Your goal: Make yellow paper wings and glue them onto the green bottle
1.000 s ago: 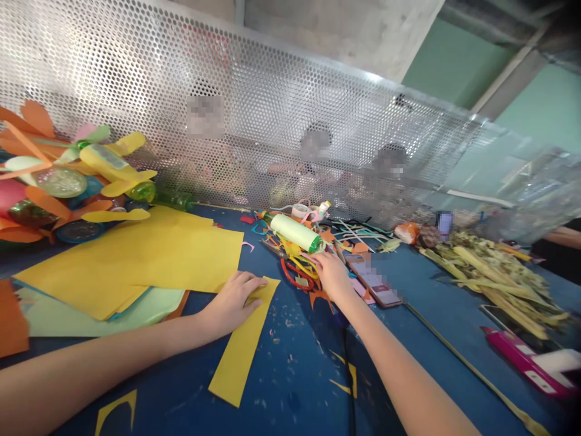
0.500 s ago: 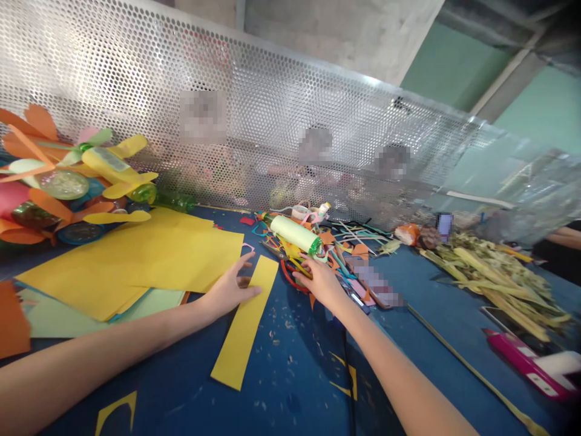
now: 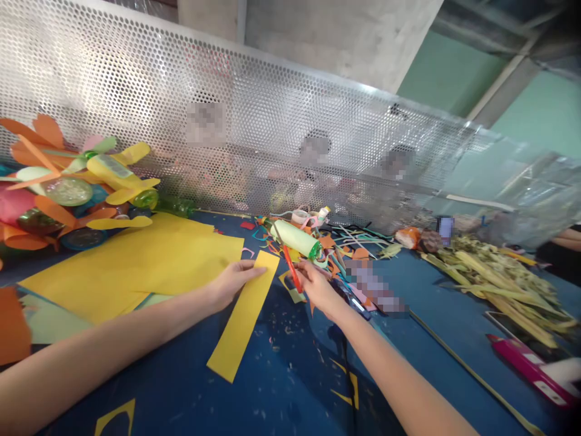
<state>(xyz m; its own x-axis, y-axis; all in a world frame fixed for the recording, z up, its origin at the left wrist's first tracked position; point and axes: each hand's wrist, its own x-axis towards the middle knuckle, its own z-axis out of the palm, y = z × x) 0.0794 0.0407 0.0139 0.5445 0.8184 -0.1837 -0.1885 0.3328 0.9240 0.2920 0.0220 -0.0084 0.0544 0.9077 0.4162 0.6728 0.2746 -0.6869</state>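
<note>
My left hand pinches the upper part of a long yellow paper strip, thumb on top and fingers at its left edge. The strip slants over the blue table toward me. In my right hand is a pair of red-handled scissors, held by the handles with the blades pointing up and away. Just beyond the scissors lies a green plastic bottle wrapped in pale green paper. Under the scissors rests a yellow paper scrap with a cut-out.
Large yellow sheets lie at left, below bottle-and-paper flowers. Paper offcuts and a blurred phone are at right. Dried husks and a magenta box stand farther right. A perforated metal screen runs behind; people show through it.
My right hand has picked up the scissors from among the scraps. My left hand has closed on the yellow strip, which has shifted slightly.
</note>
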